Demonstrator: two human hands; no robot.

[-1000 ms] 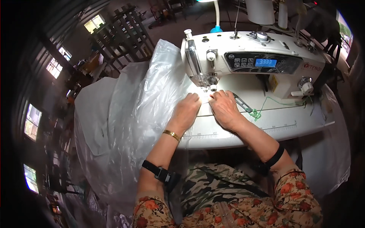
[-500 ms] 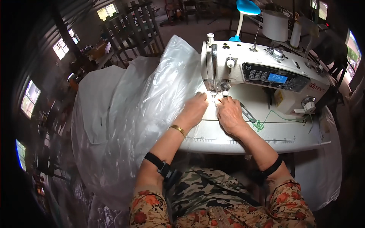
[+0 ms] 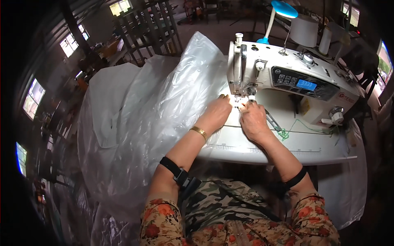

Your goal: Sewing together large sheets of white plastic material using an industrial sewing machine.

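A white sewing machine stands on its worktable, its needle area lit up. My left hand is closed just left of the presser foot, its fingertips bunched at the edge of a large translucent plastic sheet. The sheet spreads from the machine over to the left and down toward the floor. On the right of the foot, my right hand is closed with thumb and forefinger pinched close to the needle. Whatever lies between those fingertips is too small and too brightly lit to make out.
A pair of dark thread snips and a tangle of green thread lie right of my right hand. Along the table's front edge runs a printed ruler. A blue lamp and thread cones rise behind the machine.
The whole view has shifted a little, so the machine and hands appear farther right. Both hands keep their closed grip beside the needle; the sheet lies much the same.
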